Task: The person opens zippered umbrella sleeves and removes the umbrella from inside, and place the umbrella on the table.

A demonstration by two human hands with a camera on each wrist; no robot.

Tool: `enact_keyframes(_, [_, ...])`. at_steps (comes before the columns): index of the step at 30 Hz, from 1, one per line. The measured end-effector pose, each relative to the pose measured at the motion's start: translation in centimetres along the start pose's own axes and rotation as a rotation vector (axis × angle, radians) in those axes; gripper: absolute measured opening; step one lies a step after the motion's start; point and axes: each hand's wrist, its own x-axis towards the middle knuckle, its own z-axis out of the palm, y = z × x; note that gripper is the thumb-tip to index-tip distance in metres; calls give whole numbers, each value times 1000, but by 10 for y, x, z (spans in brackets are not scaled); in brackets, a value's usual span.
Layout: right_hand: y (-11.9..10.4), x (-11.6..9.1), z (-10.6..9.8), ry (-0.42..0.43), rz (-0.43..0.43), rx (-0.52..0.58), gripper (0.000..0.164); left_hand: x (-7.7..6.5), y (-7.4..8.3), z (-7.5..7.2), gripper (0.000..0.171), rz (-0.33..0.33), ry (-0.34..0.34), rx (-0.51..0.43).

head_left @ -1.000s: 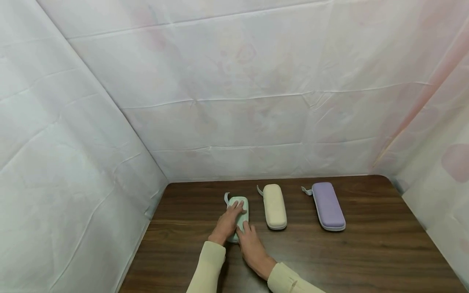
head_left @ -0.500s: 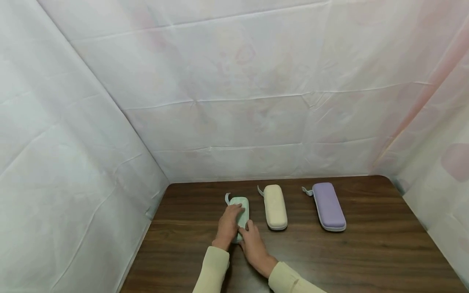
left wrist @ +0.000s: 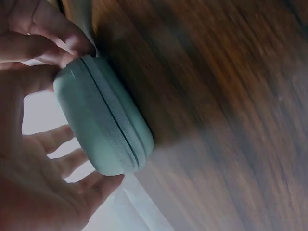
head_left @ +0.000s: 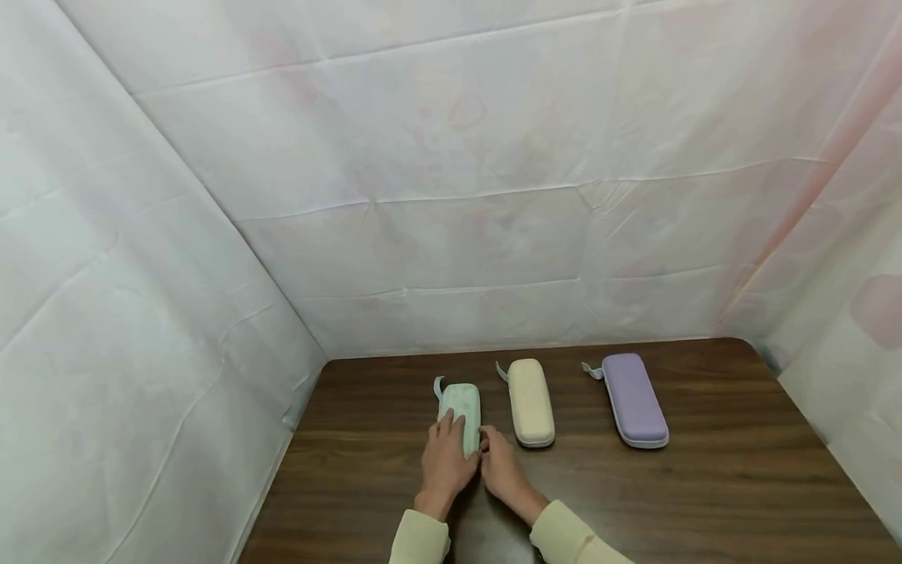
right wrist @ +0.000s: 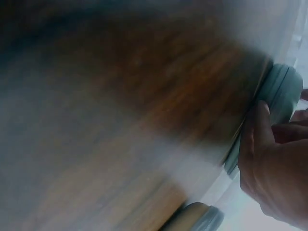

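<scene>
A mint-green zippered glasses case (head_left: pixel 470 415) lies on the brown table, a light strap loop at its far left corner. My left hand (head_left: pixel 446 460) rests over its near half, fingers spread along the lid and thumb at the near right edge. In the left wrist view, that hand (left wrist: pixel 43 178) spans the case (left wrist: pixel 94 120), whose end zip seam faces the camera. Against the right side, my right hand (head_left: pixel 503 470) has its fingers curled in at the zipper. The right wrist view shows its fingertips (right wrist: pixel 263 109) pinching at the seam; the pull itself is hidden.
To the right lies a cream case (head_left: pixel 532 403), and farther right a purple case (head_left: pixel 636 401), each with a strap loop. The wooden table (head_left: pixel 740 470) meets a pale cloth backdrop (head_left: pixel 493 313) behind and at both sides.
My left hand has drawn back toward the near end, baring more of the green lid. My right hand has shifted slightly right, fingers now curled at the case's side. The cases stay put.
</scene>
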Motion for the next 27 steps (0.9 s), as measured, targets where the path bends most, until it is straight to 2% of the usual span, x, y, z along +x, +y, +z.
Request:
enact_keyframes(2, [2, 3, -2, -14, 25, 67, 40, -2, 2, 0, 70, 9, -17, 33])
enact_keyframes(5, [5, 7, -4, -45, 82, 191, 39, -4, 2, 1, 77, 17, -15, 40])
enact_keyframes(8, [6, 10, -4, -61, 128, 242, 37, -4, 1, 1, 76, -5, -18, -18])
enact_keyframes(14, [6, 14, 0, -31, 134, 183, 38, -1, -6, -4, 74, -94, -7, -234])
enact_keyframes(18, [6, 15, -1, -3, 119, 109, 39, 1, -10, -10, 70, -133, 29, -351])
enact_keyframes(23, [5, 15, -2, 6, 136, 97, 39, 0, -12, -17, 64, -257, 91, -457])
enact_keyframes(27, [6, 15, -1, 17, 127, 97, 40, -1, -14, -22, 59, -350, 122, -494])
